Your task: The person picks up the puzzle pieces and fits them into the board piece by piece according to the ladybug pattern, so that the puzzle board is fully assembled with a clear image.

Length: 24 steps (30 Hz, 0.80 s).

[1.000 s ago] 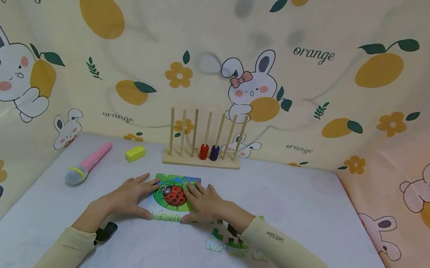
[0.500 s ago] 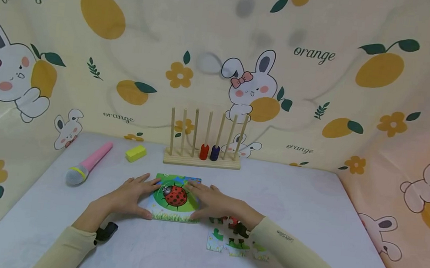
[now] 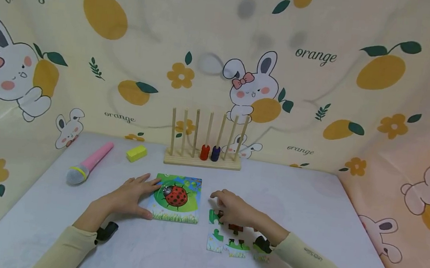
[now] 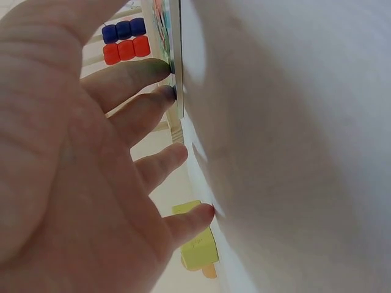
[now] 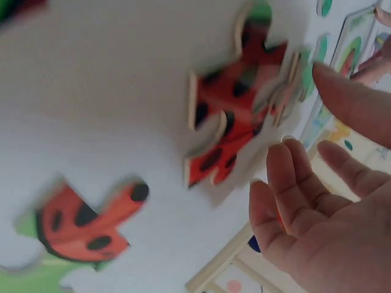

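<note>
Red ladybird (image 3: 176, 196) on the board (image 3: 175, 217) points left, long axis nearly crosswise.

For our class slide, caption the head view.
Left hand touching a ladybug picture, right hand over loose puzzle pieces.

Board (image 3: 177, 197): one. Puzzle pieces (image 3: 214, 243): at least five. Microphone (image 3: 91, 162): one. Block (image 3: 136, 153): one. Rack (image 3: 202, 162): one. Rods (image 3: 196, 132): seven. Beads (image 3: 205, 152): six.

On our white tabletop (image 3: 147, 253) we see a pink-handled toy microphone (image 3: 94, 159), yellow block (image 3: 136, 153), wooden bead rack (image 3: 202, 162), ladybug board (image 3: 176, 197) and jigsaw pieces (image 3: 237, 248).
</note>
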Motion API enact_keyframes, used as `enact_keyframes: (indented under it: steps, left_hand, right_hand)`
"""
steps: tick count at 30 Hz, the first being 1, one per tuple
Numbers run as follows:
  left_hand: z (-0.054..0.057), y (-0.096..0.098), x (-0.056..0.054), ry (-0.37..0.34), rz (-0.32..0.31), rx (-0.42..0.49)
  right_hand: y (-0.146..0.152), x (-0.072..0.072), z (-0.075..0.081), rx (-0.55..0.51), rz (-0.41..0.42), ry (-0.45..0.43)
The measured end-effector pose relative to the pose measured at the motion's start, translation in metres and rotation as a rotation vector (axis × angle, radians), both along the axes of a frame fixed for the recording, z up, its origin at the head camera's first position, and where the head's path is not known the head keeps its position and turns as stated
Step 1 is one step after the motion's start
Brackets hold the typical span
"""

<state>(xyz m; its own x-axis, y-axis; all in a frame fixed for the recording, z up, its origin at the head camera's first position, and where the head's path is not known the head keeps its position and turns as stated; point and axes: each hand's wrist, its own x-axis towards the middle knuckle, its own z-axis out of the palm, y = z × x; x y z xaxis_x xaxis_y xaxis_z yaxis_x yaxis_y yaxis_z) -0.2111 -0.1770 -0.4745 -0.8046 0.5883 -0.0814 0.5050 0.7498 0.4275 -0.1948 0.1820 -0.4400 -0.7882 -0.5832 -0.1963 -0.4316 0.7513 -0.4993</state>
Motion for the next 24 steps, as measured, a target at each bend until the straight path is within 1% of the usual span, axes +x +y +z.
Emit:
enact_keyframes:
  steps: [3, 7, 11, 24]
  left_hand:
    - [-0.0007, -0.0001, -0.0002, 0.006, -0.003, 0.0]
    - [-0.0008, -0.0001, -0.0004, 0.006, -0.003, -0.002]
    - [-0.0001, 0.0002, 0.0, 0.008, -0.007, -0.007]
    - [0.002, 0.0009, 0.002, 0.006, -0.006, -0.004]
  right_hand:
    - [0.0019, 0.0024, -0.0028, -0.013, -0.008, 0.027]
    - [0.0024, 0.0052, -0.005, 0.002, 0.013, 0.087]
    - [0.0029, 0.008, -0.0061, -0.002, 0.035, 0.125]
    - [0.0033, 0.01, -0.0066, -0.004, 0.062, 0.155]
